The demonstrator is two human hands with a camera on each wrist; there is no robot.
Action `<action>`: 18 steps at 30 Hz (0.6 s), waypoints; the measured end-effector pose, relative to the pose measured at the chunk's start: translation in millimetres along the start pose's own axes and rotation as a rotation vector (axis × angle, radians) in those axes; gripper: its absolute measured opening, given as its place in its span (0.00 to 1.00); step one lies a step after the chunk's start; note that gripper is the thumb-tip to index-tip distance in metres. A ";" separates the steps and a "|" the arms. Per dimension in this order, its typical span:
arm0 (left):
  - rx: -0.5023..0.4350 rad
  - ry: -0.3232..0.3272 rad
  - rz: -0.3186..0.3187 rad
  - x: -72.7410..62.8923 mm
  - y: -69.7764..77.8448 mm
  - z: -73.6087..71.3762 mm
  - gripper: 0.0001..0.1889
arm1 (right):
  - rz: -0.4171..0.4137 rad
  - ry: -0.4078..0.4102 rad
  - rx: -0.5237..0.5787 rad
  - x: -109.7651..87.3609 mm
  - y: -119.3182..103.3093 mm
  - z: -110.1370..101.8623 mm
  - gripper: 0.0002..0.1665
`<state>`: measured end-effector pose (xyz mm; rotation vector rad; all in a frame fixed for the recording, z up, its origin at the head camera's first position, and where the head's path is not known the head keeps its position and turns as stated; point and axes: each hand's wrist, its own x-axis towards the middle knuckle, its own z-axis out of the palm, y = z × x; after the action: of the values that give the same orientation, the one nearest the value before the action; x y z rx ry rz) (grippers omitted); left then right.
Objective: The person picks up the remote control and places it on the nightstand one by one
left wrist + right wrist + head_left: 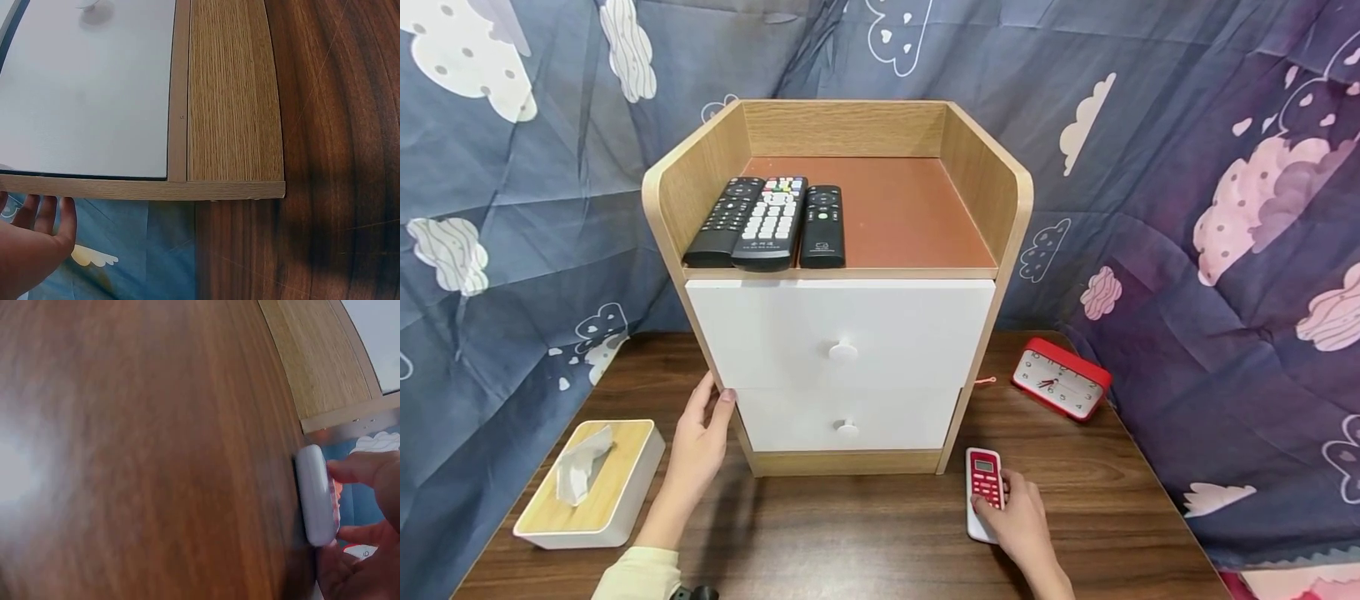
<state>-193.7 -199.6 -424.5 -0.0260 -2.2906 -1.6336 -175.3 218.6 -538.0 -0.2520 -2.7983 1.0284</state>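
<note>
My left hand (700, 437) touches the left side of a wooden cabinet (846, 464), its fingertips at the edge of the side panel. In the left wrist view the fingers of this left hand (44, 234) rest against the panel's outer face. Right of the cabinet's foot, my right hand (1018, 517) holds a red-and-white remote control (985, 467) low over the table, thumb across its face and fingers along its right edge. The right wrist view shows the white side of the remote control (315, 497) with the right hand (369, 531) around it.
Three black remotes (822, 225) lie on the cabinet's top shelf, left side. Below are two white drawers (910, 333) with round knobs, both closed. A tissue box (617, 500) stands left; a red alarm clock (1063, 379) sits right. Patterned cloth (1150, 250) hangs behind the table.
</note>
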 end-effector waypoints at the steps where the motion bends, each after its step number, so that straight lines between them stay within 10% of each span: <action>1: -0.002 0.003 0.002 0.0 -0.3 0.3 0.28 | 0.010 0.003 -0.005 -0.2 -1.3 0.0 0.39; 18: 0.002 0.007 -0.026 -1.6 1.7 1.5 0.28 | 0.022 0.006 0.056 -3.0 -2.7 -2.5 0.44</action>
<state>-192.2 -197.4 -423.8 0.0095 -2.2969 -1.6411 -172.2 217.5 -534.5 -0.2795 -2.7627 1.1065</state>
